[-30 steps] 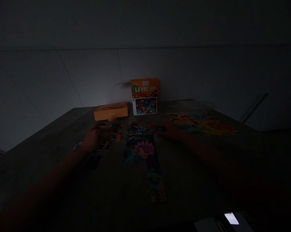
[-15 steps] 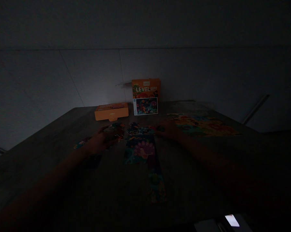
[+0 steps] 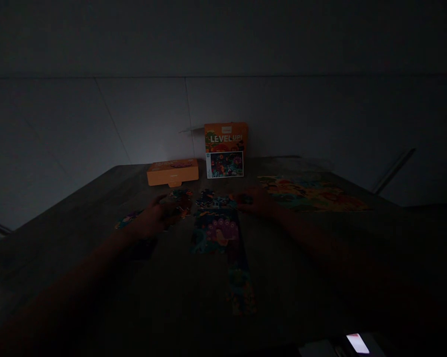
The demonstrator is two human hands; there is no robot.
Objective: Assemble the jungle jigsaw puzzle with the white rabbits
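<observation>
The light is very dim. My left hand [image 3: 151, 220] reaches over loose puzzle pieces [image 3: 181, 197], its fingers apart, with nothing visible in them. My right hand [image 3: 260, 202] is at the right end of a joined strip of puzzle pieces [image 3: 218, 201]; its fingers curve around a dark puzzle piece [image 3: 246, 198], though their tips are hard to make out. Between the hands lies a joined puzzle section with a purple peacock [image 3: 222, 232]. A narrow joined column [image 3: 242, 290] runs from its lower right toward me. More pieces [image 3: 129, 218] lie left of my left hand.
An orange puzzle box [image 3: 226, 139] marked LEVEL UP stands at the table's back, a picture card [image 3: 225, 164] on its front. Left of it lies another orange box [image 3: 173, 173]. A finished-looking orange puzzle [image 3: 316, 193] lies right. A lit screen [image 3: 357, 343] shows at the bottom edge.
The view has shifted slightly. My left hand's fingers have moved a little over the loose pieces; my right hand stays at nearly the same place.
</observation>
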